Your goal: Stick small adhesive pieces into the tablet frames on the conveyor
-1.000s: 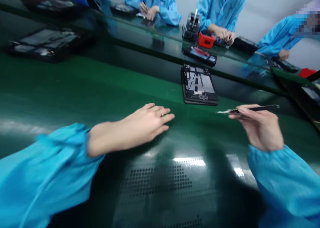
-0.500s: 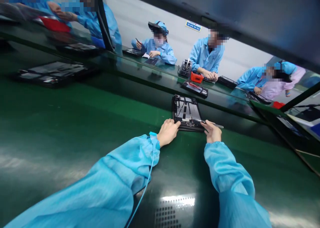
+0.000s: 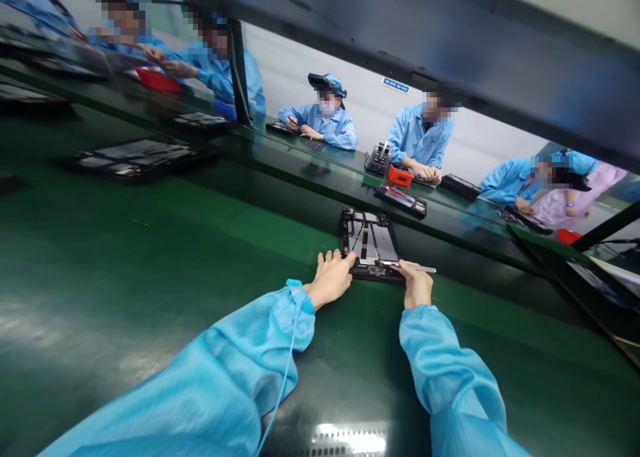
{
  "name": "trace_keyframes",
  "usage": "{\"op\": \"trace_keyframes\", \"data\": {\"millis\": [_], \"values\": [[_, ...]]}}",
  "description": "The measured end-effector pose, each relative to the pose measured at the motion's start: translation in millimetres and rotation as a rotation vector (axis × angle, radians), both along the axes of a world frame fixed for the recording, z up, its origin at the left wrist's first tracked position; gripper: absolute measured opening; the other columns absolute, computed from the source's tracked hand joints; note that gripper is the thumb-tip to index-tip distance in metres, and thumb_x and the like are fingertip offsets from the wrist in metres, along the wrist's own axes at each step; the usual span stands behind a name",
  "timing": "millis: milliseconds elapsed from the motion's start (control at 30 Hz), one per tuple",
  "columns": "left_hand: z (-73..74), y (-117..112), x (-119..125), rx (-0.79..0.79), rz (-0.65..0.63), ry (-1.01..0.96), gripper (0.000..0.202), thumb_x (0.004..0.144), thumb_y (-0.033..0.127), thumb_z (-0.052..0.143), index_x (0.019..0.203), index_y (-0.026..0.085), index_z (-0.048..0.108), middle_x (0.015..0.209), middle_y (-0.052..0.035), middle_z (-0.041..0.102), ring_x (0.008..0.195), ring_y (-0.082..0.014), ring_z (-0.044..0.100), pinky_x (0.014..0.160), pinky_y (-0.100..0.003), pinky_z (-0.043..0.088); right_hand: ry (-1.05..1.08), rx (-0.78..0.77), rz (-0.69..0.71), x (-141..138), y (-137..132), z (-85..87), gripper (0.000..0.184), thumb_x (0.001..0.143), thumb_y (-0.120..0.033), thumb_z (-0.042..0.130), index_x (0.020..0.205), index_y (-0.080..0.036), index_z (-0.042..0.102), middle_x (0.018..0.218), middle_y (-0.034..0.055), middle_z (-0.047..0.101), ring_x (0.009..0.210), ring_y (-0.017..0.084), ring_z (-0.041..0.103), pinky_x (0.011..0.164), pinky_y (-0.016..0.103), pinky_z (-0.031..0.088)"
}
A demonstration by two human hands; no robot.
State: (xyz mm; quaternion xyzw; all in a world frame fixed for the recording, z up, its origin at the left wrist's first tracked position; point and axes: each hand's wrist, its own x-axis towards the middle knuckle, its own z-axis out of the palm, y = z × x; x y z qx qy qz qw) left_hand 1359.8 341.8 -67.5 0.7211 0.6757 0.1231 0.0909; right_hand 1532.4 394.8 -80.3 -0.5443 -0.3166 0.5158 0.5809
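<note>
An opened black tablet-like device (image 3: 371, 242) with exposed inner parts lies on the green conveyor belt (image 3: 150, 257) ahead of me. My left hand (image 3: 332, 277) rests at its near left corner, fingers stretched out and touching the frame. At the device's near right edge my right hand (image 3: 415, 285) is closed on thin metal tweezers (image 3: 419, 267), whose shaft sticks out to the right. Both my arms are in blue sleeves, and a blue cord hangs from my left cuff.
Another opened device (image 3: 137, 158) lies on the belt at far left. Across a raised green shelf (image 3: 350, 177) several people in blue coats work; a red box (image 3: 400, 175), a black tool stand (image 3: 379, 158) and a device (image 3: 401, 200) sit there. A dark beam spans overhead.
Both my hands have reached forward from the near belt to the opened device. The view has tilted up, showing the people opposite and the overhead beam.
</note>
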Motion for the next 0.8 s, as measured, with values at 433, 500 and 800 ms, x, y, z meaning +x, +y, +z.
{"op": "trace_keyframes", "data": {"millis": [433, 500, 800], "values": [[15.9, -16, -1, 0.253, -0.005, -0.024, 0.038, 0.088, 0.022, 0.054, 0.124, 0.015, 0.043, 0.119, -0.0107, 0.050, 0.101, -0.0230, 0.055, 0.084, -0.042, 0.049, 0.075, 0.133, 0.092, 7, -29, 64.3, 0.014, 0.085, -0.026, 0.056, 0.085, -0.012, 0.058, 0.083, 0.0017, 0.061, 0.077, 0.013, 0.060, 0.069, 0.030, 0.050], [25.2, -31, -3, 0.348, -0.102, 0.006, 0.039, 0.085, 0.014, 0.056, 0.122, 0.012, 0.044, 0.115, -0.0125, 0.053, 0.100, -0.0241, 0.056, 0.084, -0.041, 0.049, 0.098, 0.171, 0.093, 18, -51, 78.9, 0.012, 0.079, -0.024, 0.063, 0.077, -0.012, 0.060, 0.077, 0.0008, 0.062, 0.075, 0.013, 0.061, 0.067, 0.028, 0.049], [96.7, -144, -4, 0.832, -0.533, -0.017, 0.018, 0.076, 0.013, 0.058, 0.092, 0.010, 0.052, 0.074, -0.0039, 0.061, 0.065, -0.0183, 0.059, 0.068, -0.033, 0.050, 0.012, 0.383, -0.033, 131, -181, 95.5, 0.021, 0.054, -0.035, 0.078, 0.074, -0.032, 0.071, 0.065, 0.0007, 0.066, 0.065, 0.023, 0.064, 0.068, 0.043, 0.050]]}}
